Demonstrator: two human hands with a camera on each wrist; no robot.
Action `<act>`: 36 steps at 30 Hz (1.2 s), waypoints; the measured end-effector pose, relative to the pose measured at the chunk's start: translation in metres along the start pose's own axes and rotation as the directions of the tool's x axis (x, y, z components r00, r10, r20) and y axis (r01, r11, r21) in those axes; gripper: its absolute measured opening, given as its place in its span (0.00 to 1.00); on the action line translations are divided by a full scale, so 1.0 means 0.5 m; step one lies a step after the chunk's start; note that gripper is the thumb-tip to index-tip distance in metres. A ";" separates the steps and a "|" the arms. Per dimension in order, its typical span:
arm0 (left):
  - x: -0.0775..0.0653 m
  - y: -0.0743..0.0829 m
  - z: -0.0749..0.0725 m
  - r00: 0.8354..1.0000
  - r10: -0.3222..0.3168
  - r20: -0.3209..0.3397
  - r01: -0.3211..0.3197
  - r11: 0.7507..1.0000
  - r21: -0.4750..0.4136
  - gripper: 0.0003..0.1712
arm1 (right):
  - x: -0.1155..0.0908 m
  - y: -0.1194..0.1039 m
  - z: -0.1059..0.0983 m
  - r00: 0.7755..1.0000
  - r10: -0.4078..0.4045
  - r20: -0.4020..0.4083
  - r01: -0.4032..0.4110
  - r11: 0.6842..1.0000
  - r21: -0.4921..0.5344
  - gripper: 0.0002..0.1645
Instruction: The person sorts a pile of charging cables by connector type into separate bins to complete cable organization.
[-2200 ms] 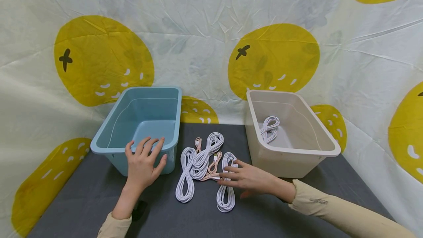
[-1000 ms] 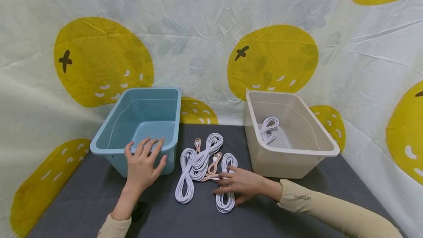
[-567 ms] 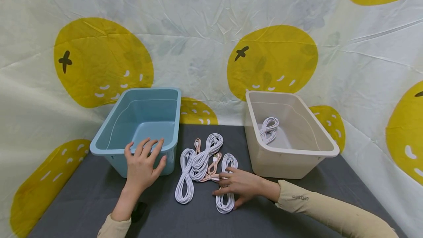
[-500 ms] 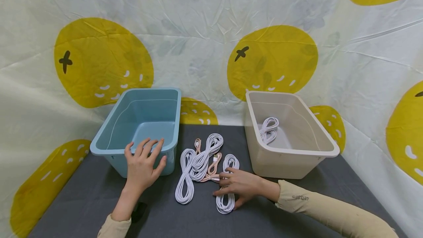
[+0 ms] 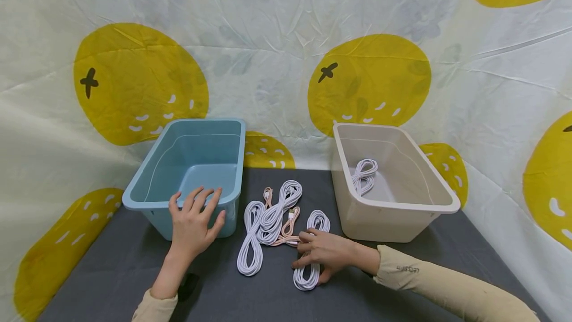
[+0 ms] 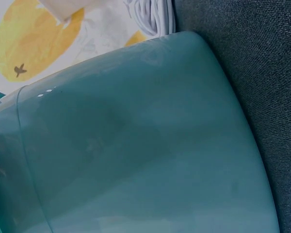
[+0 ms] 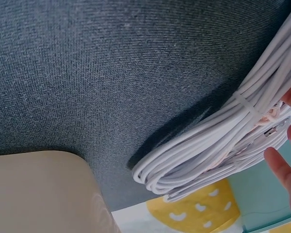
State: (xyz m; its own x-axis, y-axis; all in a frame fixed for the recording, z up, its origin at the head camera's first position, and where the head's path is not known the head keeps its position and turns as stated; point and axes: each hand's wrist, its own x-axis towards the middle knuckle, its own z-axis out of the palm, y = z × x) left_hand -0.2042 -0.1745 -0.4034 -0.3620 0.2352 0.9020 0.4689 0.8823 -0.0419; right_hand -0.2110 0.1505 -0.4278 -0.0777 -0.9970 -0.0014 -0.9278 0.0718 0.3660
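White cable bundle, left of and nearer than the beige bin, runs lengthwise near to far, its far loop tilted toward that bin. Curled fingers of the right hand grip and hide its middle. Farther left of the bin lie peach cables, partly covered, white coils, then the blue bin; the left hand spreads loosely at its rim, contact unclear.

Draped booth (printed cloth, dark tabletop)
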 end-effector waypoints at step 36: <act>-0.001 -0.002 0.002 1.000 0.002 0.007 -0.002 1.000 0.003 0.26 | -0.007 0.017 -0.071 0.998 0.020 0.058 -0.012 0.991 -0.135 0.38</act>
State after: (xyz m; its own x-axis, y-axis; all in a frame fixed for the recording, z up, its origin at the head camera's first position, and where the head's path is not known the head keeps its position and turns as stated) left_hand -0.2052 -0.1751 -0.4041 -0.3665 0.2398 0.8990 0.4675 0.8829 -0.0449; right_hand -0.2055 0.1533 -0.3916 -0.1168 -0.9920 -0.0481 -0.8693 0.0787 0.4879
